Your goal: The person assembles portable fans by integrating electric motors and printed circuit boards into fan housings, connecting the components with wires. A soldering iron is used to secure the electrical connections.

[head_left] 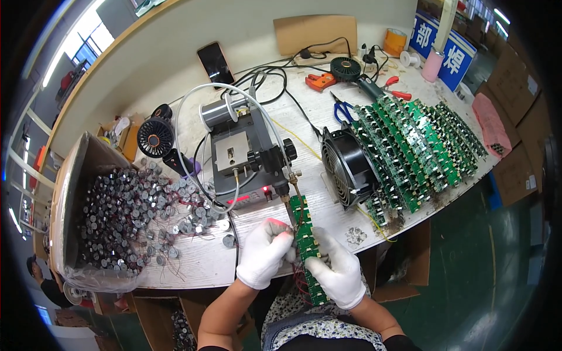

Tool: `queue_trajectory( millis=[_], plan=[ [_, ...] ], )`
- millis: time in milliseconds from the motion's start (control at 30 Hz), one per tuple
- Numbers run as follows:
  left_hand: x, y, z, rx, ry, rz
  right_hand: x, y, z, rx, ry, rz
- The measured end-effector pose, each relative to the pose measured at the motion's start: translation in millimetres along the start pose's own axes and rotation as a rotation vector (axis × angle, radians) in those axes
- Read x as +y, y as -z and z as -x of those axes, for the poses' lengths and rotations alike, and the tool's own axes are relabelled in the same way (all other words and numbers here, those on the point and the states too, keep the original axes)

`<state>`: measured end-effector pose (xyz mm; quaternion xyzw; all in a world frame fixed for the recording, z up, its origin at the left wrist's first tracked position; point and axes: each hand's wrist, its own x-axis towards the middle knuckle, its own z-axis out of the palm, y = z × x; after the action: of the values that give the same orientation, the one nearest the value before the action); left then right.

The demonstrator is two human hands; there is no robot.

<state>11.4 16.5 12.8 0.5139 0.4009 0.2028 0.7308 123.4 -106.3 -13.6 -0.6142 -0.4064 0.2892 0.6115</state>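
A long green circuit board strip (302, 225) slants from the soldering machine's tip down toward my lap. My right hand (339, 272), in a white glove, is closed on the board's right edge. My left hand (260, 254), also gloved in white, is pinched close to the board's left edge; what its fingertips hold is hidden. A soldering iron (287, 202) on a stand points down at the board's upper part, beside my left fingers. A thin bent tube (299, 199) reaches down next to it. Red wires (300, 281) hang below the board between my hands.
At left, small round metal motors (117, 216) with wires fill a plastic-lined box (70, 205) and spill across the table. A solder spool (219, 112) tops the machine (231, 152). To the right stand a black fan (348, 167) and rows of green boards (415, 146). Pliers (341, 109) lie behind.
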Motion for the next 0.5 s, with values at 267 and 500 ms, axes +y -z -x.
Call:
queue_trajectory(
  millis=[267,500],
  plan=[
    [-6,9,1,0.041,-0.033,0.007,2,-1,1,0.036,-0.033,0.006],
    [-16,19,10,0.144,-0.099,-0.009,2,1,5,0.037,-0.034,0.05]
  ],
)
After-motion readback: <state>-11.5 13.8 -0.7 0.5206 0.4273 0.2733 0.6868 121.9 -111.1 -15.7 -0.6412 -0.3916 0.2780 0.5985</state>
